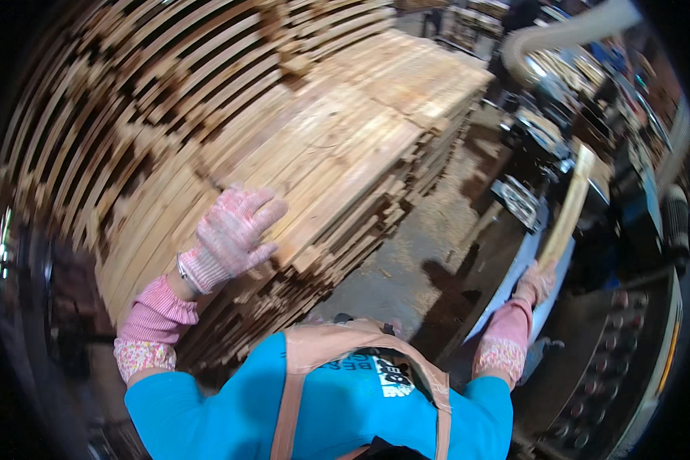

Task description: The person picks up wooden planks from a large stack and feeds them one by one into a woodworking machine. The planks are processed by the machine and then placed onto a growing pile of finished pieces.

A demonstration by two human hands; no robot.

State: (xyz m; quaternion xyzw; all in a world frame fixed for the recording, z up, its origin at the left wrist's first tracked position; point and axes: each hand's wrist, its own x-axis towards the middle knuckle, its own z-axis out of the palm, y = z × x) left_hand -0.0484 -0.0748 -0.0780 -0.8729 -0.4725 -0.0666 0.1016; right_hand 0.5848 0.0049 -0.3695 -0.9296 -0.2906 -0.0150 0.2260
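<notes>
My left hand (236,228), in a pink-and-white knit glove, hovers over or just at the near edge of a stack of wooden boards (337,146). Its fingers are spread and nothing is in them. On the right, my right hand (537,283), also gloved, is closed on the near end of a long wooden board (569,203). The board points away from me, its far end at the machine (540,134). Under it lies a pale, smooth machine surface (506,287). Whether the board rests on that surface I cannot tell.
More lumber is stacked in layers (184,69) at the far left. A control panel (602,368) with several buttons stands at the lower right. A thick pale hose (575,34) curves over the machine. Sawdust (429,230) lies on the floor between stack and machine.
</notes>
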